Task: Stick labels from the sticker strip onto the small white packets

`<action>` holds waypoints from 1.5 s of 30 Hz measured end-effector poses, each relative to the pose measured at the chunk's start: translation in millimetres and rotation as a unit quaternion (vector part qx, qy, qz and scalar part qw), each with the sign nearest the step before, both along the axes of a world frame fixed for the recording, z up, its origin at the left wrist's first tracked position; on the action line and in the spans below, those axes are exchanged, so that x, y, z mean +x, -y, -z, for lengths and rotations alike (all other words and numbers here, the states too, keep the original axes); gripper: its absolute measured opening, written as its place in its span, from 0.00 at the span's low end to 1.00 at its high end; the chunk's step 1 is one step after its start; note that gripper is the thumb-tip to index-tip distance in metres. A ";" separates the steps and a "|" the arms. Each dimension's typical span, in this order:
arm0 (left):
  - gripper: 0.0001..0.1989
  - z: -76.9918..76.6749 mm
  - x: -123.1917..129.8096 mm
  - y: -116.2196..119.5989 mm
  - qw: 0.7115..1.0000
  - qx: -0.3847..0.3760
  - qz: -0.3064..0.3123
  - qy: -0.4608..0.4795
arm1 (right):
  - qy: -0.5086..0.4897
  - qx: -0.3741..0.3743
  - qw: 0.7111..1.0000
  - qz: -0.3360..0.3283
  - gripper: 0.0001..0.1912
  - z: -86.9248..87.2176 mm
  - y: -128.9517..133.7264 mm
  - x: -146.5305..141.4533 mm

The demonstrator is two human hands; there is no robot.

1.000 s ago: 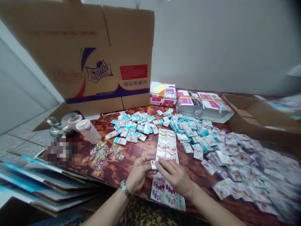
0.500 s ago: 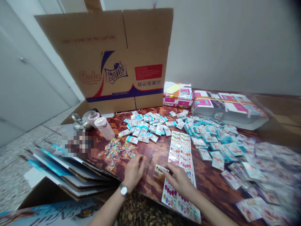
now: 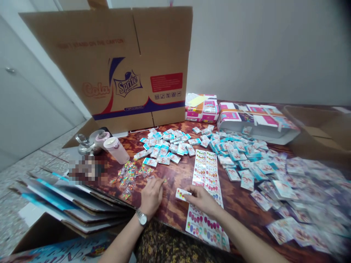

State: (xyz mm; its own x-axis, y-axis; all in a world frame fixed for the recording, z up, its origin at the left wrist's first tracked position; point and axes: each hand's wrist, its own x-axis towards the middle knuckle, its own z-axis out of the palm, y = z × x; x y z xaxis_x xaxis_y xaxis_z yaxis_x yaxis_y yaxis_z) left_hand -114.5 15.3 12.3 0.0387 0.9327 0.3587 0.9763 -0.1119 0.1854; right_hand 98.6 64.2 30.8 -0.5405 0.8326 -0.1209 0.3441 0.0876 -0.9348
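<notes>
Here's the big one, the red-brown table [image 3: 237, 204], running right across, and towering at its far left stands the Sprite carton [image 3: 142, 65]. Over at far right, a brown carton [image 3: 315, 135] sits with its top open. Near left, flattened cardboard [image 3: 79, 212] is stacked against the table edge! A heap of purple-edged packs [image 3: 309, 197] sprawls across the right, and blue-and-white boxes [image 3: 236, 149] spread from there toward the middle. Behind them, a long pink-and-white box [image 3: 255, 117] lies at the far side. Down the middle runs the sticker sheet [image 3: 210, 182], reaching the near edge. And now the hands! The right hand [image 3: 204, 201], over that sheet, pinches a small printed card [image 3: 181, 194], which pokes out leftward past the sheet's edge. The left hand [image 3: 150, 197] has its fingers bent, just right of the tiny colourful packets [image 3: 128, 175]; whether it grips anything, I can't tell.
</notes>
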 end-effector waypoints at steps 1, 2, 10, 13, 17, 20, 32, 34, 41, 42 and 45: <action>0.15 -4.1 8.5 3.5 0.998 0.032 0.026 0.041 | -0.006 -0.007 1.000 0.015 0.10 0.8 -0.3 -1.9; 0.15 -7.8 17.0 6.7 0.995 0.053 0.049 0.071 | -0.009 -0.007 0.999 0.033 0.11 1.4 -0.4 -3.8; 0.17 -13.8 54.9 13.6 0.992 0.076 0.104 0.004 | -0.071 -0.014 0.995 0.071 0.10 6.3 6.6 -11.9; 0.17 -11.8 56.6 12.0 0.991 0.069 0.114 -0.021 | -0.123 -0.072 0.988 0.059 0.13 4.3 9.0 -8.8; 0.18 -9.8 60.4 13.7 0.990 0.050 0.128 0.013 | -0.152 -0.134 0.977 0.063 0.16 4.3 9.3 -6.4; 0.18 -13.6 64.9 16.1 0.987 0.034 0.134 0.078 | -0.159 -0.121 0.976 0.085 0.17 10.0 6.9 -6.5; 0.23 -15.2 9.2 -100.6 0.994 -0.054 0.078 0.063 | -0.057 0.016 0.992 0.111 0.16 4.8 -1.2 10.6; 0.21 -13.6 6.1 -110.1 0.990 -0.064 0.087 0.090 | -0.045 0.037 0.991 0.118 0.15 2.8 -0.7 12.7; 0.17 -27.7 14.4 -96.2 0.957 -0.068 -0.003 0.283 | -0.043 0.077 0.991 0.105 0.15 -15.9 0.8 11.4; 0.15 -28.9 17.7 -91.5 0.943 -0.075 -0.019 0.324 | -0.044 0.087 0.991 0.093 0.15 -19.3 1.1 9.3; 0.15 -28.3 30.7 -73.7 0.885 -0.108 -0.048 0.449 | -0.039 0.134 0.988 0.065 0.14 -26.5 1.1 3.5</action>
State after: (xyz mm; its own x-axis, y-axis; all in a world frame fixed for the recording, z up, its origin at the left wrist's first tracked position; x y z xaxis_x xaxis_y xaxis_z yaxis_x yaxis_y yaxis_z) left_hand -83.8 89.1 40.6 -0.2555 0.9667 0.0168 0.4266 0.0971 0.8992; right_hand 102.1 63.1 57.3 -0.4257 0.8922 0.1509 0.2961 0.2949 -0.9085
